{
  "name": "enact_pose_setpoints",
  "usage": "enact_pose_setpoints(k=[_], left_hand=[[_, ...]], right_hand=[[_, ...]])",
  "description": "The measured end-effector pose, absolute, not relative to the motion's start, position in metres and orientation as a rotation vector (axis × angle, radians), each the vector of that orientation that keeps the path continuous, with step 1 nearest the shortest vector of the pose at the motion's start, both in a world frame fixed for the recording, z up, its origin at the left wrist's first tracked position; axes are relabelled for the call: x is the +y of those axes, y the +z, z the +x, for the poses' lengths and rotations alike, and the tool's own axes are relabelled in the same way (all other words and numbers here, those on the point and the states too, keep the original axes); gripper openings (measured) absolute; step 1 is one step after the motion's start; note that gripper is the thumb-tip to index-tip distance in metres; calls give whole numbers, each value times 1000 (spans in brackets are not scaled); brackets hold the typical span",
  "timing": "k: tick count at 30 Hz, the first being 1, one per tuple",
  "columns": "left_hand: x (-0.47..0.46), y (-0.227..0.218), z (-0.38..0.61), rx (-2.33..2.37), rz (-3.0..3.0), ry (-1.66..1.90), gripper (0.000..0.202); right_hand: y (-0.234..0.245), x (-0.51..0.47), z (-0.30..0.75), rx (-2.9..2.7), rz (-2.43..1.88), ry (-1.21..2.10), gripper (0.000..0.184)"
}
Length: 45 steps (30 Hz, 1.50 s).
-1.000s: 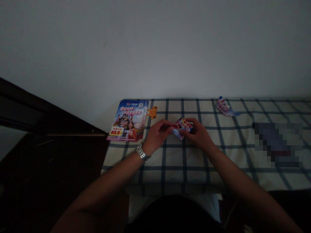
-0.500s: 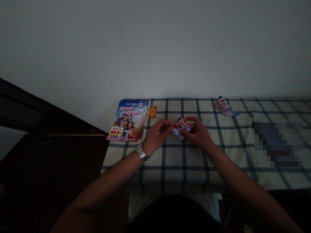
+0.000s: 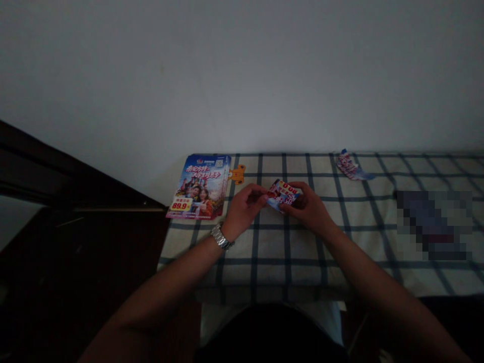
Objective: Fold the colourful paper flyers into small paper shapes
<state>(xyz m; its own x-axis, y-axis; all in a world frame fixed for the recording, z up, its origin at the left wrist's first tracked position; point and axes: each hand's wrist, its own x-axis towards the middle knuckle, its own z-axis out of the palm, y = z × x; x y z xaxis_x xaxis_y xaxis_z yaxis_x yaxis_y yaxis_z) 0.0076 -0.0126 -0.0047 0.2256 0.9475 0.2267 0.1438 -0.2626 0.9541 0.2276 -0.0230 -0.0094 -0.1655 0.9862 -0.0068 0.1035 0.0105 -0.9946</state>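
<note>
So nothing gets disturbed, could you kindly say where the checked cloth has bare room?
Bare cloth shows along the wall between the orange shape and crumpled paper, between the forearms, and from right forearm to pixelated patch. Crowded: the leaflet stack beside that shape, and the printed paper in left grip and right grip.

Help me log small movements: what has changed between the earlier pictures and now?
The folded paper has shifted slightly up the picture, and its printed face shows a bit more. The left hand and right hand still hold it; nothing was let go. The flyer stack, orange bear-shaped item and crumpled paper stayed put.
</note>
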Motion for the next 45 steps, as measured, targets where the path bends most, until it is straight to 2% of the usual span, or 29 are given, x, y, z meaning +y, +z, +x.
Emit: enact_pose_setpoints(k=[11, 17, 19, 32, 45], left_hand=[[-11, -7, 7, 1036, 1608, 1191, 17], [-10, -8, 8, 1014, 1575, 1199, 17], [-11, -9, 9, 1011, 1556, 1195, 16], [-14, -6, 10, 993, 1629, 1058, 35], [-17, -4, 10, 1029, 1739, 976, 25]], right_hand=[[-12, -22, 226, -1321, -1123, 1358, 65], [-11, -21, 227, -1408, -1130, 1269, 35], [-11, -21, 227, -1435, -1142, 1257, 32], [-11, -21, 229, -1453, -1160, 1198, 26], [-11, -21, 231, -1526, -1219, 1121, 22]])
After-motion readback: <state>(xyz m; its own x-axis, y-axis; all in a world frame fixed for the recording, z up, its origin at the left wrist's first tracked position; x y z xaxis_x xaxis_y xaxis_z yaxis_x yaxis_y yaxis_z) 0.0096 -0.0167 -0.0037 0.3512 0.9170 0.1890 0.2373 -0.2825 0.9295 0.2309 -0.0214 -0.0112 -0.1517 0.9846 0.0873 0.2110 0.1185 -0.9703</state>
